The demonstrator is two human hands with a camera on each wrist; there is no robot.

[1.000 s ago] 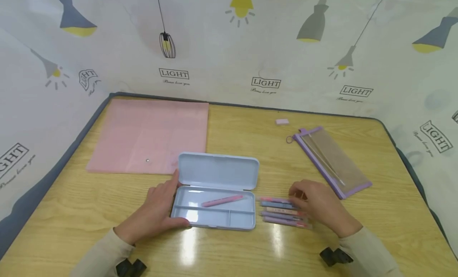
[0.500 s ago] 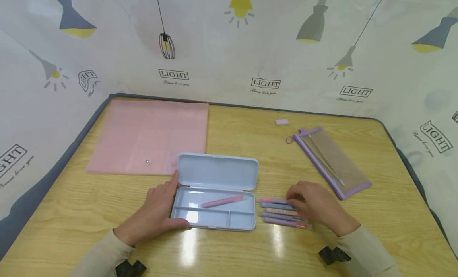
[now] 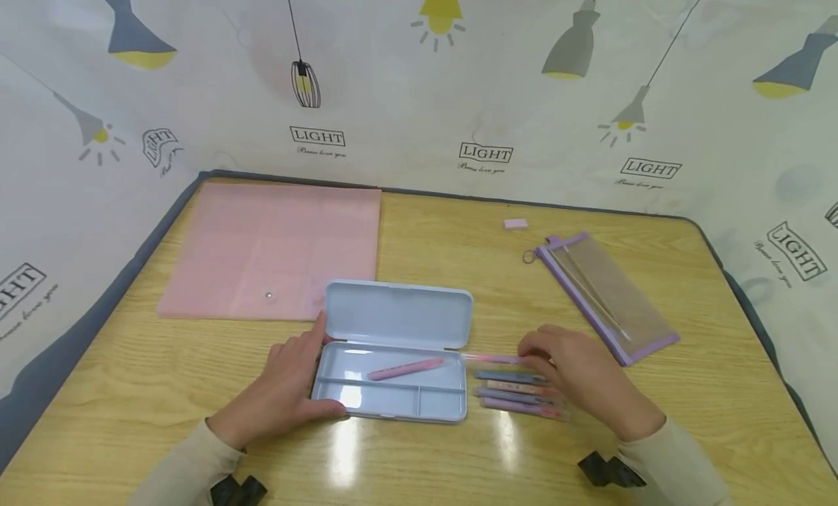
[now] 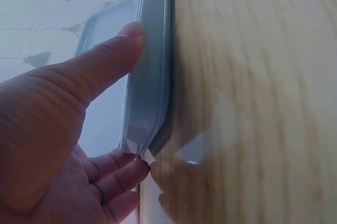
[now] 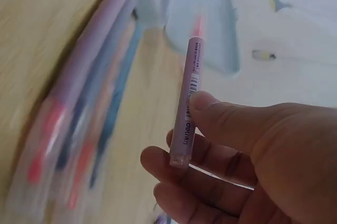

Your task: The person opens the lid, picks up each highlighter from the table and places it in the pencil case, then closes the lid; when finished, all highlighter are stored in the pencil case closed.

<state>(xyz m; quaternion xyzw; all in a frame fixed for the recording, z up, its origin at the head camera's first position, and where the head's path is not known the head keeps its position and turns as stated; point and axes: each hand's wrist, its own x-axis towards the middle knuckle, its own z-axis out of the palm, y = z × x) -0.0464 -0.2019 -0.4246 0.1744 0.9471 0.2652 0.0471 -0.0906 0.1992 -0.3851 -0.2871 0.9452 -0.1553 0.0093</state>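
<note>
In the head view, my left hand (image 3: 281,379) holds the left end of a light blue pencil case (image 3: 337,398). Its thumb lies along the front wall in the left wrist view, with the fingers at the end. The lid (image 3: 398,313) stands raised at the back. A pink pen (image 3: 406,369) lies in the long rear compartment. Between thumb and fingers, my right hand (image 3: 576,371) pinches a pale purple pen (image 5: 188,89) with a pink tip under a clear cap. That tip points at the case's right edge. Several other pens (image 3: 517,404) lie side by side below this hand.
Behind the case, to the left, lies a pink folder (image 3: 281,244) with a snap button. A mesh pouch (image 3: 622,295) with purple edging rests at the right, thin sticks visible in it. A small pink eraser (image 3: 515,224) sits near the table's back edge.
My right hand has taken hold of the rearmost pen and drawn it slightly left and away from the row. My left hand and the case have stayed in place.
</note>
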